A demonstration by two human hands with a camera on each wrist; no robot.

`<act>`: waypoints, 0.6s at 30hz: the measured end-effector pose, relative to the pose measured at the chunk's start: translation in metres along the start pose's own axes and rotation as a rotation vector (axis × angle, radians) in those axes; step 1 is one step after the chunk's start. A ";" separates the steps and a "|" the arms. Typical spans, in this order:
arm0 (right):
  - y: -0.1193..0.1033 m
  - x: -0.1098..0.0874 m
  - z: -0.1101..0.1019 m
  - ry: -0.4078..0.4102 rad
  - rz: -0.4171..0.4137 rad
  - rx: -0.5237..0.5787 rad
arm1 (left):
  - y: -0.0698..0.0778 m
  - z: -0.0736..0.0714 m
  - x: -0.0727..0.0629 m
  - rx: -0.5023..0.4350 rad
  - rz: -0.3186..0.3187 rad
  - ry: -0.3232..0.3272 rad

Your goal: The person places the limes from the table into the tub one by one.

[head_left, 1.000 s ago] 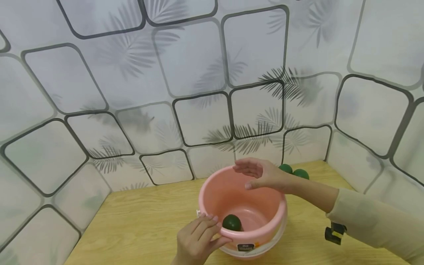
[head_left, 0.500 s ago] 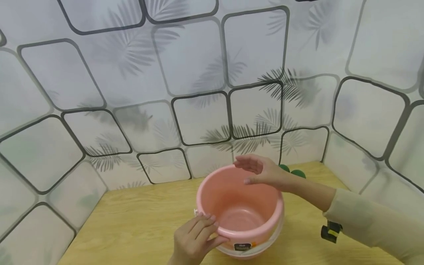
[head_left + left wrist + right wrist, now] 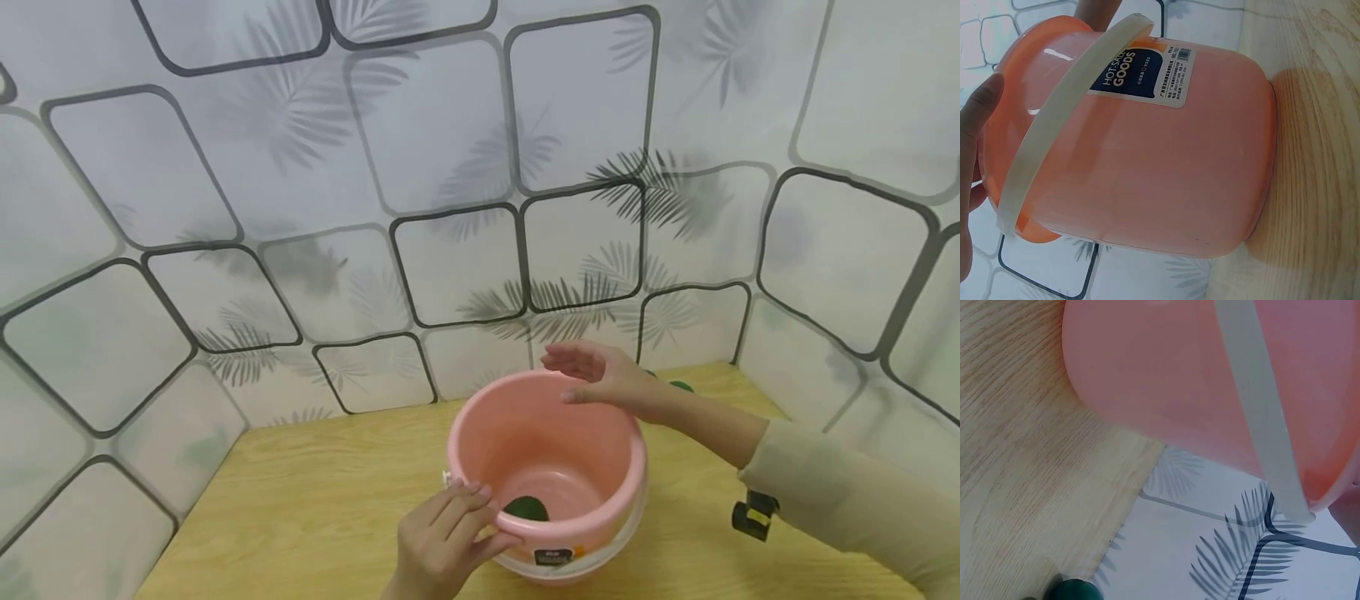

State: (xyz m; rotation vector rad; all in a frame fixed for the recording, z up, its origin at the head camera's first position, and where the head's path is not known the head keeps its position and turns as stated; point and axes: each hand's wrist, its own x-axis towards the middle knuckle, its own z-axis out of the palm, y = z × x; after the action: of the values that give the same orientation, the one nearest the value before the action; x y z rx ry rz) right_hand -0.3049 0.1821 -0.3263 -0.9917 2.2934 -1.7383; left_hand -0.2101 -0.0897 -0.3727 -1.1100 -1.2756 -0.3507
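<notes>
A pink plastic bucket with a pale carrying handle stands upright on the wooden table. My left hand grips its near-left rim, thumb on the outside and fingers over the edge. Inside, against the near wall, sits a dark green ball, its lower part hidden by the rim. Over the far-right rim hangs my right hand, fingers relaxed and thumb apart, holding nothing. A printed label shows on the bucket's side in the left wrist view.
Behind the right forearm, more green balls show in part at the back right of the table. One such ball appears in the right wrist view. Patterned wall covering encloses the table's back and sides.
The green ball in the bucket drops out of sight, then shows again lower at the near wall. My right hand has risen slightly, and its forearm covers more of the back balls.
</notes>
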 end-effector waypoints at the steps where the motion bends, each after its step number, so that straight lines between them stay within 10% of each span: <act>1: 0.000 0.000 -0.001 0.003 0.005 0.000 | 0.000 0.000 0.000 0.000 0.000 0.000; 18: 0.009 0.003 -0.009 0.139 0.028 -0.017 | -0.001 0.000 -0.003 0.018 0.035 0.012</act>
State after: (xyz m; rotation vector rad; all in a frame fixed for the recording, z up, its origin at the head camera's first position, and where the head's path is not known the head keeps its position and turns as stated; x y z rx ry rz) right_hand -0.3151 0.1896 -0.3298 -0.8630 2.3964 -1.8343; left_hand -0.2115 -0.0907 -0.3748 -1.1124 -1.2449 -0.3191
